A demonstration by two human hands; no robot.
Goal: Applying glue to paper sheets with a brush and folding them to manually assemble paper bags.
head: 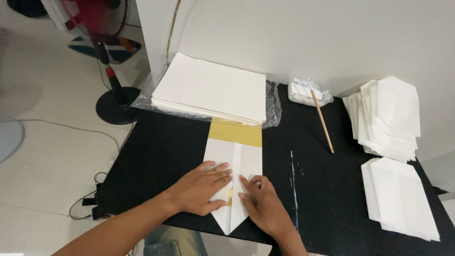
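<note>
Both hands, left hand (pixel 201 189) and right hand (pixel 263 204), press flat on the folded white paper (pixel 237 163), each grip spread open, clamping nothing.

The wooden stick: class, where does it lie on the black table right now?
In the head view the wooden stick lies on the right half of the black table, its upper end resting in the small bag of white paste, left of the folded white envelopes.

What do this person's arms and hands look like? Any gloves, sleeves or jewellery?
Both are bare: the left hand and right hand wear no gloves, and no rings or watch show. The forearms are uncovered, with no sleeve in view. Fingernails look short and plain.
</note>
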